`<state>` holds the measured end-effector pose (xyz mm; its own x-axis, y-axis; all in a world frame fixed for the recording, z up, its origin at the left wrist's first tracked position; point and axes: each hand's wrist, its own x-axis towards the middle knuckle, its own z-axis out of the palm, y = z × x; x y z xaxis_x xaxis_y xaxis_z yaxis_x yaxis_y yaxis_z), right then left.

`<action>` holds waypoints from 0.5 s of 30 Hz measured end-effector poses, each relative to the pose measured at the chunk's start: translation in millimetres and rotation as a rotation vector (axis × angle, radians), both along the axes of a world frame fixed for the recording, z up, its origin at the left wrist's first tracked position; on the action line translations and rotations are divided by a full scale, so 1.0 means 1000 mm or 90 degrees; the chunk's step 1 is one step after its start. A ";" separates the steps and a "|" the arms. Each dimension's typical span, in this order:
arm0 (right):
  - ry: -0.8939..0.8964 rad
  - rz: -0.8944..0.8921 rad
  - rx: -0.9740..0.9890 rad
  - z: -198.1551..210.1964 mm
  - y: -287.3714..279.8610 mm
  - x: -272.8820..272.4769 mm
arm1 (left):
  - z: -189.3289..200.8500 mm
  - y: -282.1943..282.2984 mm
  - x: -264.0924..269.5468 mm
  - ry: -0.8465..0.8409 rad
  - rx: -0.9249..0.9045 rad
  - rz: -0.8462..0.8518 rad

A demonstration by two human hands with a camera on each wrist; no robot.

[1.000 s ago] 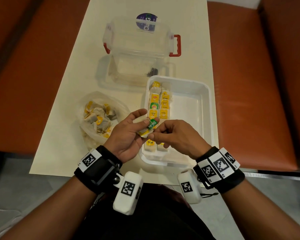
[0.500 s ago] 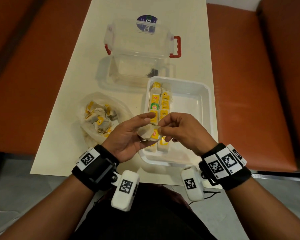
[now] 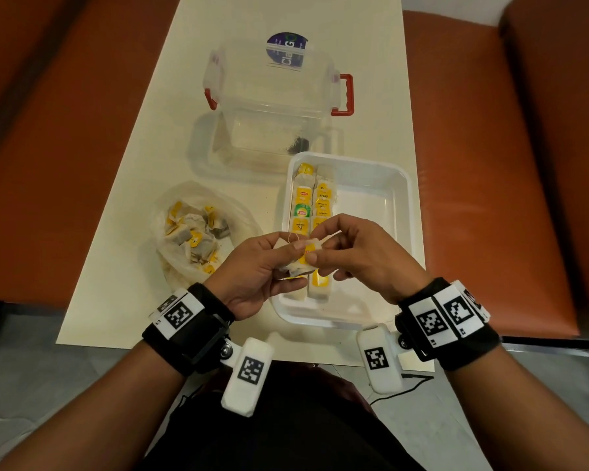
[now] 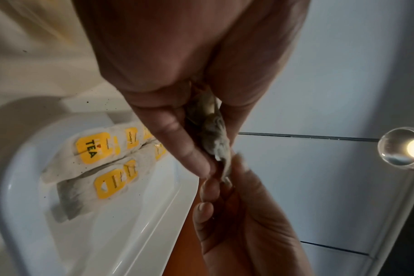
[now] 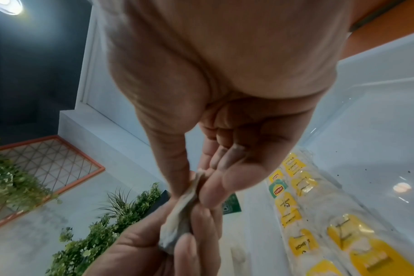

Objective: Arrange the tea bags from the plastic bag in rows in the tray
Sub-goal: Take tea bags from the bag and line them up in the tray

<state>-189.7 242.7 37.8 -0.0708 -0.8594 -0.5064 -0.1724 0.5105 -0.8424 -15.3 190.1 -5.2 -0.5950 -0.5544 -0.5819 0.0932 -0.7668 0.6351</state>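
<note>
A crumpled paper tea bag (image 3: 298, 258) is pinched between the left hand (image 3: 257, 266) and right hand (image 3: 357, 254) above the tray (image 3: 403, 212), where two flat rows (image 3: 312, 212) are laid; beyond, soft bags are heaped in a plastic bag (image 3: 238, 212).

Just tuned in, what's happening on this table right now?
A person is sorting tea bags. Both hands, the left hand and right hand, pinch one tea bag between them, just above the near end of the white tray. Two rows of tea bags already lie along the tray's left side; the right side is bare. More loose bags sit in the plastic bag to the left. A clear container stands behind.
</note>
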 end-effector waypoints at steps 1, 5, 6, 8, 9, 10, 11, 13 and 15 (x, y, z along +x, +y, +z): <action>0.013 -0.005 -0.005 -0.001 -0.001 -0.001 | 0.000 0.000 0.000 -0.006 -0.005 0.007; 0.020 -0.005 -0.012 -0.003 -0.003 -0.009 | 0.001 -0.004 0.002 -0.022 -0.024 0.026; 0.022 0.002 -0.013 -0.002 -0.003 -0.011 | 0.001 -0.004 0.002 -0.022 -0.027 0.028; 0.024 0.011 -0.014 -0.001 -0.002 -0.014 | 0.003 -0.004 0.002 -0.017 -0.025 0.033; 0.020 0.011 -0.015 0.000 -0.002 -0.016 | 0.004 -0.004 0.002 -0.012 -0.017 0.036; 0.010 0.012 -0.017 0.001 -0.001 -0.017 | 0.005 -0.004 0.002 -0.007 -0.002 0.039; -0.004 0.013 -0.018 0.002 -0.001 -0.019 | 0.005 -0.003 0.002 0.002 0.019 0.039; -0.040 0.014 -0.020 0.003 0.000 -0.020 | 0.007 -0.002 0.002 0.022 0.067 0.028; -0.054 0.016 -0.022 0.004 0.000 -0.020 | 0.007 0.000 0.000 0.022 0.092 -0.003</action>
<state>-209.9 243.1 42.1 -0.0067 -0.8777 -0.4791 -0.1117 0.4768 -0.8719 -15.2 189.8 2.3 -0.6184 -0.4638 -0.6344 0.1099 -0.8504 0.5145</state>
